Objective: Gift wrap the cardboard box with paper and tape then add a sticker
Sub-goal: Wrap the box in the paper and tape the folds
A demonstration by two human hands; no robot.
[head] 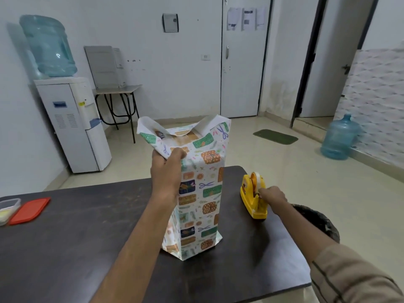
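A tall cardboard box (182,138) stands upright on the dark table (65,237), wrapped in patterned gift paper (203,193). The paper's top is open, and brown cardboard shows inside. My left hand (167,169) grips the paper's near top edge against the box. To the right stands a yellow tape dispenser (251,197). My right hand (272,194) pinches the tape end at the dispenser's cutter. No sticker is visible.
An orange lid (29,211) and a clear container (7,207) lie at the table's left edge. A dark bin (317,219) stands beyond the table's right edge. A water dispenser (72,119) stands by the far left wall, and a water jug (340,137) sits on the floor at right.
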